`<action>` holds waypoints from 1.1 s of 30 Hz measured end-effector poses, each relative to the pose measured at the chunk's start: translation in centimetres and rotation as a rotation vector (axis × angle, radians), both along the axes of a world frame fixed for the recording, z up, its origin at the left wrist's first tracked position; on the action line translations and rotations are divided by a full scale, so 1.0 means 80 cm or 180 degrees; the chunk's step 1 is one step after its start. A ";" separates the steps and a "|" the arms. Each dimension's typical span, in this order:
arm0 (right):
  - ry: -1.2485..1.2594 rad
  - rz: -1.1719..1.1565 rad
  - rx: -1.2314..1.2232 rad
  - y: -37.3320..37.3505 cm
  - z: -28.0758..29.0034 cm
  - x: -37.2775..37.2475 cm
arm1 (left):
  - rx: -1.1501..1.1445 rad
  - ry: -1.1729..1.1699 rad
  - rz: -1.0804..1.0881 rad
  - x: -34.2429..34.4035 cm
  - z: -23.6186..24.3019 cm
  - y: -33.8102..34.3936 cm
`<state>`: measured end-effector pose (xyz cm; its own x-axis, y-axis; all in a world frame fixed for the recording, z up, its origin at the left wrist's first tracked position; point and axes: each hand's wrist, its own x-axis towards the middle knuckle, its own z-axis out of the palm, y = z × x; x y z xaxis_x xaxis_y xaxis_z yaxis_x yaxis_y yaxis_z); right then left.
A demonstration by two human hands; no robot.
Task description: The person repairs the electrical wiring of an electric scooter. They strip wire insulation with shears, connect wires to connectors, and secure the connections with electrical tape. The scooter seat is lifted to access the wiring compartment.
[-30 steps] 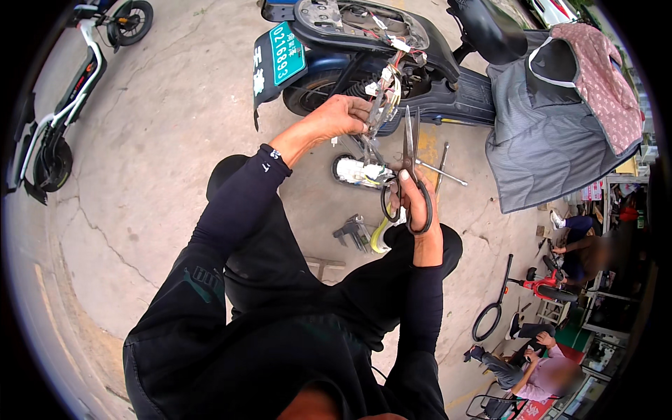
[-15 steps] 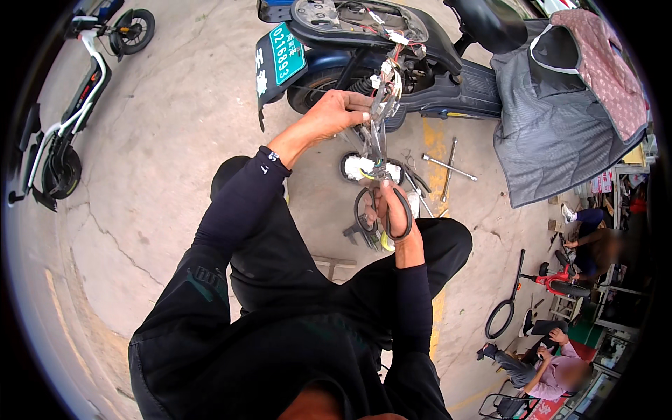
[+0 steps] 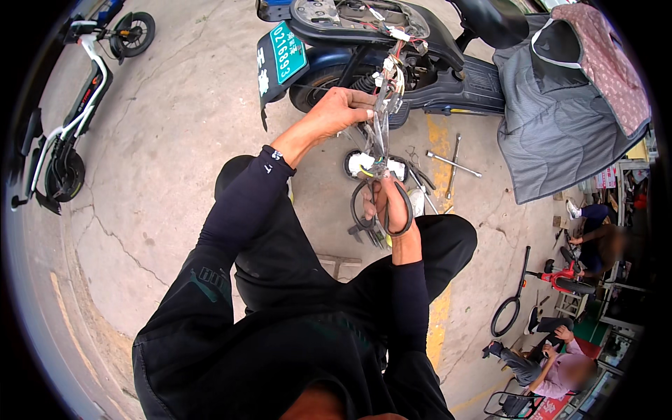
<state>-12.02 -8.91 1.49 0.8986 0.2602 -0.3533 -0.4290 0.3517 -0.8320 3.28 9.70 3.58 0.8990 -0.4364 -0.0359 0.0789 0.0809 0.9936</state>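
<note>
My right hand (image 3: 392, 203) grips a pair of scissors by their large black loop handles (image 3: 358, 206). Their metal blades (image 3: 381, 136) point up and away from me, reaching the wiring. With fingers pinched, my left hand (image 3: 341, 112) holds the wire bundle (image 3: 395, 84) beside the blade tips. That bundle, with white connectors, hangs from the open rear deck of a dark electric scooter (image 3: 413, 42). Whether the blades are on a wire is too fine to tell. Below the blades, a black-rimmed round part with white inside (image 3: 358, 162) lies on the ground, partly hidden.
A cross-shaped lug wrench (image 3: 453, 166) and loose tools lie right of my hands. A grey quilted cover (image 3: 542, 133) hangs over the scooter's front. At far left stands a white kick scooter (image 3: 77, 105). Two people sit at right near a red small bike (image 3: 560, 280).
Both hands stay almost in place; the scissor blades look slightly more apart near the wires. The whole view has shifted a little.
</note>
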 end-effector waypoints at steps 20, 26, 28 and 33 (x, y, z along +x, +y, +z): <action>-0.0154 -0.0853 -0.0784 0.046 0.008 0.011 | 0.0213 -0.0230 0.0013 -0.002 -0.011 -0.012; 0.0015 -0.0892 -0.0631 0.046 0.007 0.014 | 0.0353 -0.0265 0.0058 -0.001 -0.014 -0.011; 0.0040 -0.0778 -0.0862 0.044 0.012 0.020 | 0.0345 -0.0291 0.0051 0.002 -0.013 -0.011; 0.0085 -0.0708 -0.0956 0.042 0.022 0.023 | 0.0358 -0.0175 0.0083 0.004 -0.012 -0.009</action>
<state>-10.14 -5.57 3.28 0.9110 -0.0591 -0.4082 -0.3924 0.1807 -0.9019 3.63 9.00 2.64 0.9119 -0.4090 -0.0336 0.0233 -0.0301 0.9993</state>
